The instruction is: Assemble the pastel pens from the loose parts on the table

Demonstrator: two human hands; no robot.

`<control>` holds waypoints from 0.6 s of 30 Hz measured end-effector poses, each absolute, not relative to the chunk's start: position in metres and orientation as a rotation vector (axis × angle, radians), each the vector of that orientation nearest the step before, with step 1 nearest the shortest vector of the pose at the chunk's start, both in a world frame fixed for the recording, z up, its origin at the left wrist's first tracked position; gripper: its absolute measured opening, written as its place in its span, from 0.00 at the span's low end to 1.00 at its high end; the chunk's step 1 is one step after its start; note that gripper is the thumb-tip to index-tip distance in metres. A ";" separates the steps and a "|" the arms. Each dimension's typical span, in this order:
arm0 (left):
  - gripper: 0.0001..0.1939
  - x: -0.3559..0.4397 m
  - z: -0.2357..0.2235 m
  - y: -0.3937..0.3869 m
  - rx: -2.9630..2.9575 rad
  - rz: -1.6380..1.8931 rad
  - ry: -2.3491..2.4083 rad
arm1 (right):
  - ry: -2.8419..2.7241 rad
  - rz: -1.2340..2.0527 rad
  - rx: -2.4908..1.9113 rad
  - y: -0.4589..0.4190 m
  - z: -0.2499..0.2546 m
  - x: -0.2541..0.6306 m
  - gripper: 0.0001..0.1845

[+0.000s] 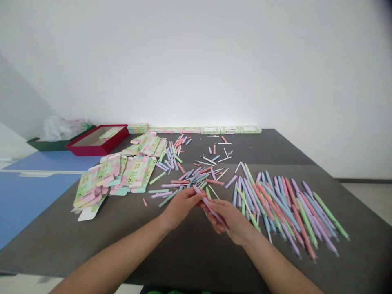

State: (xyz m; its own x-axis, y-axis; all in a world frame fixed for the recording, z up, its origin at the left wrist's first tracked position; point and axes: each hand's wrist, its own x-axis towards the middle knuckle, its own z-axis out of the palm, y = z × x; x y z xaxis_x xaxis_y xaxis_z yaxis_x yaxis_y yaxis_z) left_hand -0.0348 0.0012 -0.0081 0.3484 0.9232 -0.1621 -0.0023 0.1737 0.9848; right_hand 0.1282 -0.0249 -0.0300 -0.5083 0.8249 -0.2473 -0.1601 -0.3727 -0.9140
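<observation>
Both my hands meet over the middle of the dark table [190,249]. My right hand [229,218] is closed around a purple pen [211,207] that slants from upper left to lower right. My left hand [182,204] pinches the pen's upper end with its fingertips. Just beyond my hands lies a scatter of loose pen parts [190,177]: barrels, caps and thin white refills. To the right lies a wide row of assembled pastel pens [284,204] in purple, pink, green and blue.
Flat pink-and-green cartons [116,173] are heaped at the left of the table. A red box [98,141] and a dark green box with a plastic bag [58,130] sit at the far left. Small packed boxes [232,129] line the far edge by the white wall.
</observation>
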 end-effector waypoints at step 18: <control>0.16 -0.037 -0.007 -0.003 1.037 1.004 1.089 | -1.532 1.110 -1.224 -0.022 -0.030 0.130 0.16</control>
State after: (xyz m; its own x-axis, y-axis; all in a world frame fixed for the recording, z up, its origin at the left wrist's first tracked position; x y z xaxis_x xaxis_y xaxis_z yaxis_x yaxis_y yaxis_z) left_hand -0.0368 -0.0030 -0.0068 0.1707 0.9664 -0.1920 -0.1130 0.2128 0.9705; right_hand 0.1303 -0.0225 -0.0305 -0.1491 0.9846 0.0916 0.2197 0.1234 -0.9677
